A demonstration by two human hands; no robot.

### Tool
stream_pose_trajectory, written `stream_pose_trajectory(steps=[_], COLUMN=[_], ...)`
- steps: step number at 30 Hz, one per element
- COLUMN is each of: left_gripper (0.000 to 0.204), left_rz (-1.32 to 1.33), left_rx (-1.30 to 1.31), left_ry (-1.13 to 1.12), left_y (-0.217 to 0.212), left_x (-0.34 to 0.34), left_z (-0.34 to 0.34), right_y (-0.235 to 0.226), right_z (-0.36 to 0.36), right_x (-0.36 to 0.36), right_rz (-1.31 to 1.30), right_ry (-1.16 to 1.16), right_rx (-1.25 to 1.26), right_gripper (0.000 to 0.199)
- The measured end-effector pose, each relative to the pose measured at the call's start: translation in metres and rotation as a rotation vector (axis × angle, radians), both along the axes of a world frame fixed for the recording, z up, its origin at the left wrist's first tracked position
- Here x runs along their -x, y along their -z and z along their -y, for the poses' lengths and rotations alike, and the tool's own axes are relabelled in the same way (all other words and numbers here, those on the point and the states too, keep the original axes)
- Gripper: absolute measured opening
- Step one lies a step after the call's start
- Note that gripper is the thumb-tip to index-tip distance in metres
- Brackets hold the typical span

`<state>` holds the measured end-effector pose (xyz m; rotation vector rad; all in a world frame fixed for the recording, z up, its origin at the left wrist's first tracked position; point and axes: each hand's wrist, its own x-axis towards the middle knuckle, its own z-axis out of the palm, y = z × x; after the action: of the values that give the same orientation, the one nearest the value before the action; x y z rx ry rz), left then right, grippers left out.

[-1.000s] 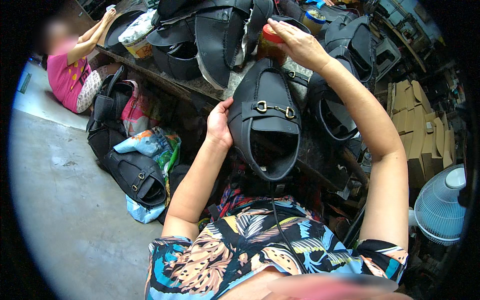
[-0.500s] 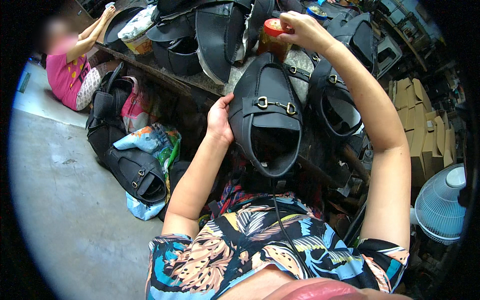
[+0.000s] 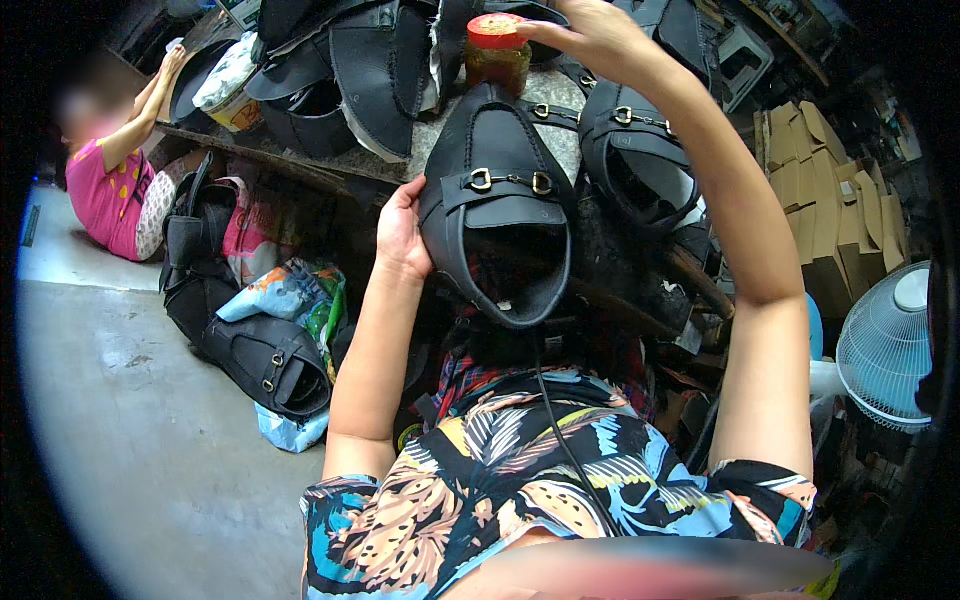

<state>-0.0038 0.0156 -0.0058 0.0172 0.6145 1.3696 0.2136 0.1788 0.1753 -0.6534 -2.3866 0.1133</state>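
Note:
A black leather shoe upper [image 3: 503, 215] with a gold horsebit buckle is tilted toward me, its toe pointing away and its opening facing me. My left hand [image 3: 403, 230] grips its left edge, most of the fingers hidden behind it. Just beyond the toe stands a jar [image 3: 497, 72] with a red lid and yellowish contents. Over its right side reaches my right hand [image 3: 600, 40], thumb stretched out by the lid and apart from the other fingers, which the picture's top edge partly cuts off. I cannot tell whether the thumb touches the lid.
Several black uppers [image 3: 375, 75] crowd the worktable [image 3: 430, 130]; another buckled upper [image 3: 635, 150] lies right. A stool-height pile of uppers [image 3: 270, 370] and bags is at left. Cardboard boxes [image 3: 820, 200] and a fan [image 3: 885, 345] stand right. A person in pink [image 3: 110, 200] sits far left.
The view has shifted, so the scene sits further left and higher. My right hand has gone from pinched fingers at the jar's lid to a thumb stretched apart. My left hand keeps its hold.

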Motion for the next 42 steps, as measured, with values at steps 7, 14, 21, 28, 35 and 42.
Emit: stream_pose_trajectory(steps=[7,14,21,28,35,42], left_gripper=[0.036,0.033,0.036,0.035,0.038,0.027], left_rz=[0.063,-0.072,-0.196,-0.431,-0.456,-0.778], left_rx=[-0.180,-0.510,-0.702,-0.494,0.149,0.640], left_ry=[0.144,-0.028,-0.377,-0.691,-0.884,-0.850], left_y=[-0.031,-0.083,-0.091,-0.026,0.092,0.147], left_x=[-0.010,-0.026,0.051,0.175,0.245,0.287], left_z=[0.003,0.010,0.052,0.188,0.311,0.364], right_y=[0.013,0.062,0.047,0.033,0.028,0.050], right_z=[0.130,0.155,0.156,0.148,0.153,0.186], right_x=[-0.103,-0.115,-0.129,-0.130,-0.057,0.024], right_rz=[0.462,0.314,-0.204,-0.726,-0.737,-0.411], right_ry=[0.252,0.214,0.292,-0.002,-0.680,-0.772], right_rx=[0.213,0.019,-0.076,0.091,0.349,0.378], right_gripper=[0.052,0.050,0.054,0.072,0.074,0.063])
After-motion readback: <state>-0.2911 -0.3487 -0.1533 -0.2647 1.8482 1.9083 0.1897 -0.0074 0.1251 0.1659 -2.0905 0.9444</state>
